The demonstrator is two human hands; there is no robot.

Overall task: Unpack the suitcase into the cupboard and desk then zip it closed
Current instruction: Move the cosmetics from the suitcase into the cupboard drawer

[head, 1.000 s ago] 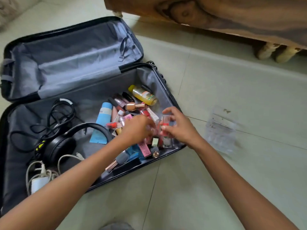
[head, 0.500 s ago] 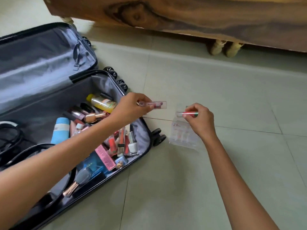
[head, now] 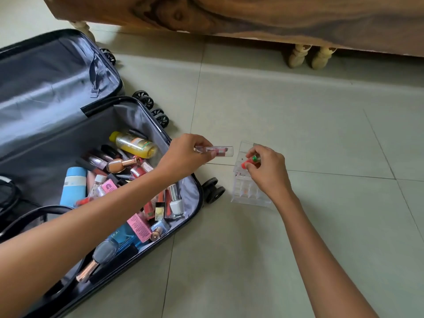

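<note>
Suitcase (head: 57, 143): lies open on the tiled floor (head: 309, 125) at the left, lid flat behind the base, grey lining showing, black wheels facing right
Inside the base: a heap of cosmetics at the right end, among them a yellow bottle (head: 135, 144), a light blue tube (head: 72, 187), a pink box (head: 138, 227) and a white nail polish bottle (head: 176, 206); black headphones show at the left edge, partly hidden by the arm
Left hand (head: 183, 154): reaches across the suitcase, past its right rim, fingers and thumb pinching one end of a clear tube (head: 214, 151) with pink inside; the tube is level and points right, above the floor
Right hand (head: 266, 171): fingers curled, pinching a small red and green stick (head: 251, 160) just above the organiser
Clear organiser (head: 249, 191): a see-through compartment tray on the floor, just right of the suitcase wheels, under the right hand
Hands to each other: near but apart, the tube's free end close to the right hand's fingers
Background: wooden furniture (head: 252, 17) on turned pale legs (head: 298, 55) along the top
</note>
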